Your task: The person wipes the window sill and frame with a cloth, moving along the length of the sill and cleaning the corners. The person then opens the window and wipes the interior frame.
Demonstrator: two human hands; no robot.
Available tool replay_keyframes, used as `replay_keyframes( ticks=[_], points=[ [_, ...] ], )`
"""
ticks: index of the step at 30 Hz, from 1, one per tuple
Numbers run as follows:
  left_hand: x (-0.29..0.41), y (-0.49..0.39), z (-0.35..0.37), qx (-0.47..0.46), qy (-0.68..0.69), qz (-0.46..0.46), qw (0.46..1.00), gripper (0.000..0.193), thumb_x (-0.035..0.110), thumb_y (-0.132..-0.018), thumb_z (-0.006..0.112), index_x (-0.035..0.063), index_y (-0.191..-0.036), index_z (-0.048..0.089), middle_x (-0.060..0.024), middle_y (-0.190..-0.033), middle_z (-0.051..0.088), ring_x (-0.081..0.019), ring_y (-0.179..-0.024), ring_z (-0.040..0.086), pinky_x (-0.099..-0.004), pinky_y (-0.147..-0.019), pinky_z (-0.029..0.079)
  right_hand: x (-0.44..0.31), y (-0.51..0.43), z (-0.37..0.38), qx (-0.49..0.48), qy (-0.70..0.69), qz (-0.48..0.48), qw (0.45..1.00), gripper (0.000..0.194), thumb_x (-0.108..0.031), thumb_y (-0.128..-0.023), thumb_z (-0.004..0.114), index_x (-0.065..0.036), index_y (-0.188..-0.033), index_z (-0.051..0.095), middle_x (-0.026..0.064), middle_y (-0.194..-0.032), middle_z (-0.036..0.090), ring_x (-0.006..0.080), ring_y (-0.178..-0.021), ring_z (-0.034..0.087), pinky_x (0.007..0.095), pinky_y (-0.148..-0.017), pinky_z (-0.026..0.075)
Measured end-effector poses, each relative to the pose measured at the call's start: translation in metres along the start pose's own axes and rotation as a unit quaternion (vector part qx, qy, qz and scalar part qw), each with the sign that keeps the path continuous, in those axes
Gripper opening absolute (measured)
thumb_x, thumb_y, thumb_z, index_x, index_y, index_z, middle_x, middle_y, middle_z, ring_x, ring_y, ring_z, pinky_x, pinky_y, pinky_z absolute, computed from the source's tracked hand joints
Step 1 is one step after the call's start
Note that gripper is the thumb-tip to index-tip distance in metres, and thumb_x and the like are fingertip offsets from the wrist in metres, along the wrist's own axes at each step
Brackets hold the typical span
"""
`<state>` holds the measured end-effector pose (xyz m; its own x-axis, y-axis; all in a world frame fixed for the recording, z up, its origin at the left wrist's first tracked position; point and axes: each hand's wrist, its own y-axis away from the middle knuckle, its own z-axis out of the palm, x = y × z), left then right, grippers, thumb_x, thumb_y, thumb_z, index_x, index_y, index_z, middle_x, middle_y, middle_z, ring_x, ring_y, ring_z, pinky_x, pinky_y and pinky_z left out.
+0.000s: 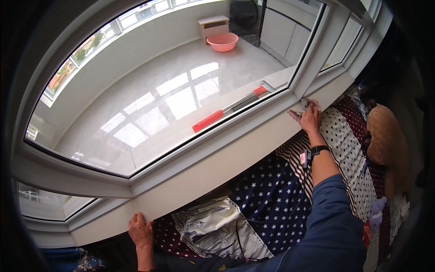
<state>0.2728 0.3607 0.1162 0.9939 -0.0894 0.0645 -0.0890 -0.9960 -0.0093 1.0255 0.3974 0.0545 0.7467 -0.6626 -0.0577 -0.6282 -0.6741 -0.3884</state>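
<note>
A crumpled pinkish-grey cloth (312, 103) is under the fingers of my right hand (310, 118), which presses it on the windowsill (217, 154) by the corner of the window frame (295, 97). A flap of the cloth sticks out to the left of the hand. My left hand (140, 228) rests with its fingertips on the sill's near edge at lower left and holds nothing. Behind the glass lies a squeegee (238, 103) with a red grip and a metal pole.
Past the glass, a pink basin (222, 42) stands by a small cabinet (214, 24). A star-patterned bedspread (272, 197) spreads below the sill. A brown plush toy (385, 136) and a purple plush toy (376, 213) lie at right. A black cable crosses the bedspread.
</note>
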Motion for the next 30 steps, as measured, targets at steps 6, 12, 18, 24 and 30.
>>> replay_keyframes(
  ticks=[6,12,18,24,30],
  points=[
    [0.007,-0.004,-0.010,-0.045,-0.006,0.008,0.999,0.048,0.011,-0.070,0.083,0.0002,-0.112,0.062,-0.0176,-0.110,0.065,-0.0408,-0.098,0.062,-0.0476,-0.085,0.053,-0.027,-0.012,0.023,-0.032,0.001,-0.011,0.999,0.066,-0.040,-0.094,0.057,0.003,-0.142,0.044,0.0310,-0.141,0.047,0.0448,-0.131,0.043,0.0522,-0.111,0.035],
    [0.008,-0.005,-0.007,0.002,-0.003,0.028,1.000,0.042,0.011,-0.070,0.082,0.0009,-0.105,0.061,-0.0164,-0.105,0.064,-0.0405,-0.096,0.062,-0.0475,-0.084,0.053,-0.075,-0.006,0.031,0.077,-0.195,0.021,0.977,0.046,-0.022,-0.096,0.051,0.007,-0.131,0.052,0.0274,-0.137,0.051,0.0455,-0.129,0.043,0.0517,-0.112,0.035],
    [0.008,-0.003,-0.007,-0.005,-0.003,0.017,1.000,0.041,0.010,-0.070,0.082,0.0019,-0.104,0.061,-0.0149,-0.105,0.064,-0.0383,-0.097,0.062,-0.0461,-0.083,0.054,-0.092,-0.002,0.033,0.124,-0.143,-0.061,0.980,0.056,-0.035,-0.089,0.067,0.008,-0.124,0.054,0.0267,-0.133,0.055,0.0450,-0.123,0.049,0.0504,-0.112,0.036],
    [0.009,-0.003,-0.007,0.005,0.002,0.026,1.000,0.037,0.012,-0.070,0.084,0.0029,-0.097,0.059,-0.0146,-0.101,0.064,-0.0382,-0.096,0.062,-0.0457,-0.082,0.054,-0.111,-0.004,0.021,0.080,-0.064,-0.124,0.987,0.050,-0.032,-0.089,0.063,0.008,-0.119,0.057,0.0269,-0.128,0.058,0.0432,-0.125,0.047,0.0507,-0.110,0.035],
    [0.007,-0.001,-0.001,0.014,0.001,0.010,1.000,0.038,0.019,-0.071,0.086,0.0038,-0.097,0.062,-0.0140,-0.101,0.065,-0.0369,-0.097,0.063,-0.0447,-0.083,0.055,-0.172,0.066,-0.003,0.091,-0.147,-0.113,0.978,0.044,-0.018,-0.092,0.054,0.008,-0.127,0.052,0.0294,-0.138,0.050,0.0476,-0.129,0.043,0.0550,-0.112,0.034]
  ],
)
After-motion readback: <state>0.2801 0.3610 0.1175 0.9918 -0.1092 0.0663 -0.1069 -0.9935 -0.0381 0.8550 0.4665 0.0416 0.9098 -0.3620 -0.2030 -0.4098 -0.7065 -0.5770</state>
